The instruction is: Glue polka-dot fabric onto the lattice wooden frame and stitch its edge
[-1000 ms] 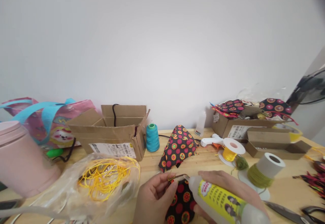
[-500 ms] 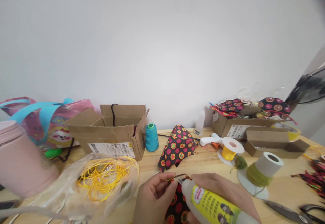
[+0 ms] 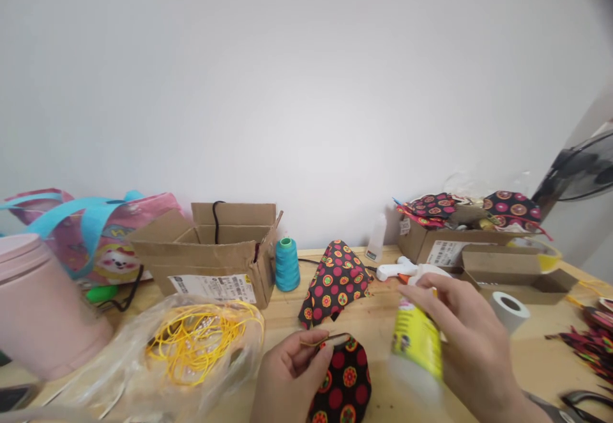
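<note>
Partway in, by the look of it: the left hand (image 3: 290,378) has the black patterned piece (image 3: 349,377) pinched between thumb and fingers at its top edge, at the near side of the table (image 3: 278,321), and a thin yellowish cord (image 3: 307,344) pokes out of that same pinch. The right hand (image 3: 472,337) is wrapped round a yellow-labelled bottle (image 3: 417,343), off to the side and clear of the fabric — it's blurry and I can't make out a nozzle. As for what's done, the piece already has a rounded outline and the cord is up at the edge. Whether it's fixed there, can't tell, fingers cover it. I see no cord down the right side, so I'd guess that bit's untouched. The matching cloth (image 3: 335,282) behind lies loose — ragged on one side.
</note>
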Demonstrator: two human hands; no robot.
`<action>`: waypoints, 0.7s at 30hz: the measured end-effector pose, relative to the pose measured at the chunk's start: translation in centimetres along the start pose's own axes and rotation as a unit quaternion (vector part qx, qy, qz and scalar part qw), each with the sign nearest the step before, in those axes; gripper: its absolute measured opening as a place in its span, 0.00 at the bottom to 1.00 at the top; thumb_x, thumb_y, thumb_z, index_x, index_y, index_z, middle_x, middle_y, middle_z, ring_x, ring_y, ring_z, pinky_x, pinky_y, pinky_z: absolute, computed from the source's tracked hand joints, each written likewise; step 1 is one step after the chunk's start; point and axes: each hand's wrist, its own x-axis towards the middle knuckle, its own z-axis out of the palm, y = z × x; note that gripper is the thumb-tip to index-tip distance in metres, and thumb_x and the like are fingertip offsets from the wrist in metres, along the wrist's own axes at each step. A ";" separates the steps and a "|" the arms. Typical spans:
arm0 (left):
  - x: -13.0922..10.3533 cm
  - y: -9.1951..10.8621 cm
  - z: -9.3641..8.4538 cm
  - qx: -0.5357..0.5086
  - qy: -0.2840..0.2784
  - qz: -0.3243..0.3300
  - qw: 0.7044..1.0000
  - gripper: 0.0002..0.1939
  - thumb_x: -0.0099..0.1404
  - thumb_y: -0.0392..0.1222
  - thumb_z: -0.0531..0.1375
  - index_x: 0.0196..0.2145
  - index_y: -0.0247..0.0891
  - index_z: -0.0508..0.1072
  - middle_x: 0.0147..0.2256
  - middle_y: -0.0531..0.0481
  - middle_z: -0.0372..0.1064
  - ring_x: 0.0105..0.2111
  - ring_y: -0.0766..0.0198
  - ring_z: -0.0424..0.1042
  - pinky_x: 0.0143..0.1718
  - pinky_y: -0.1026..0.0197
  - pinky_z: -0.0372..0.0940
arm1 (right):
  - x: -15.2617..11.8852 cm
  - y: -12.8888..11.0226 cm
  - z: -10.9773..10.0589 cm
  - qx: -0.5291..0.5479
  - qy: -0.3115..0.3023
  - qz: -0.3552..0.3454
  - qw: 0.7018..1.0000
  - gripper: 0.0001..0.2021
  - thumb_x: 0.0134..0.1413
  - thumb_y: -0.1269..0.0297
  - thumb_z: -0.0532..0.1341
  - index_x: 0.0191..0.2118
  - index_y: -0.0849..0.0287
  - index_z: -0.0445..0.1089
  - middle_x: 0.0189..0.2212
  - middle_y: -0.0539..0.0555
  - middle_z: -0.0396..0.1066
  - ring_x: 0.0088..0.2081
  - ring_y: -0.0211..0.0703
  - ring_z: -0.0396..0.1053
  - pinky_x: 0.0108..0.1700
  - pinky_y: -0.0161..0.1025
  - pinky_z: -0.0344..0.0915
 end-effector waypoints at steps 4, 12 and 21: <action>0.1 -0.1 -0.1 -0.006 -0.011 -0.012 1.000 0.14 0.40 0.45 0.67 0.25 0.34 0.75 0.26 0.44 0.78 0.30 0.55 0.75 0.33 0.59 0.67 | 2.2 0.0 -0.4 -0.306 -0.151 -0.184 0.922 0.13 0.50 0.77 0.52 0.36 0.57 0.69 0.30 0.56 0.69 0.31 0.47 0.63 0.31 0.42 0.58; -0.3 0.0 0.0 -0.004 -0.025 -0.016 1.000 0.13 0.38 0.44 0.68 0.24 0.35 0.75 0.25 0.46 0.78 0.30 0.55 0.75 0.34 0.60 0.67 | 2.8 1.8 2.5 -0.316 -0.285 -0.341 0.838 0.16 0.46 0.82 0.52 0.34 0.55 0.69 0.31 0.53 0.68 0.39 0.46 0.63 0.42 0.42 0.60; -0.4 -0.1 -0.2 -0.022 -0.030 -0.010 0.999 0.14 0.37 0.44 0.69 0.23 0.34 0.75 0.24 0.45 0.77 0.29 0.55 0.75 0.33 0.59 0.66 | 3.8 -0.8 1.8 -0.301 -0.332 -0.321 0.834 0.11 0.43 0.74 0.57 0.36 0.62 0.70 0.34 0.60 0.68 0.40 0.53 0.61 0.43 0.48 0.57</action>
